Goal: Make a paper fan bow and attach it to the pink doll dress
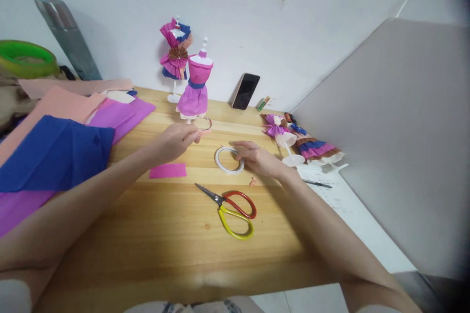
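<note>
1. Head view: the white tape roll (218,162) lies flat on the table (161,234). The right hand (259,159), at its 3 o'clock, bends its fingers over the rim; whether they pinch it, I cannot tell.
2. The left hand (179,139), at the roll's 10 o'clock, has its fingers pressed together beside a small ring (206,131); any grip is hidden.
3. A push towards 12 could topple the dressed stand (194,93) just beyond.
4. Dragging the roll towards 6 could knock it against the scissors (217,199).
5. The roll looks narrow, with a wide hollow core.
</note>
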